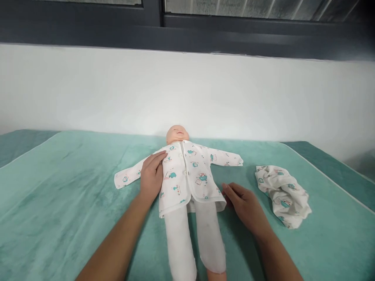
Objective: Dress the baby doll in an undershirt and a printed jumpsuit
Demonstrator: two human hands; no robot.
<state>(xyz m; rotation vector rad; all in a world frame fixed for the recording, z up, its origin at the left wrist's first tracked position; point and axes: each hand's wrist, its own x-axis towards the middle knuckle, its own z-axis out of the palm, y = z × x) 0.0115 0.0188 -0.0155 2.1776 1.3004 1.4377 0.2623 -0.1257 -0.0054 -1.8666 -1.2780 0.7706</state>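
A baby doll [177, 134] lies on its back, head toward the wall, legs toward me. It wears a white baby jacket [202, 166] printed with small teal and red figures, both sleeves spread outward. White cloth covers most of its legs [179, 242], and a bit of bare lower leg shows at the bottom. My left hand [152, 171] rests on the jacket's left side by the armpit, fingers extended over the chest. At the jacket's lower right edge, the thumb and fingers of my right hand [240, 201] pinch the hem.
A crumpled piece of matching printed cloth [283, 195] lies to the right of the doll. Everything rests on a teal plush cover [73, 218] with darker side bands. Behind it stand a white wall [187, 89] and a dark window frame [187, 37].
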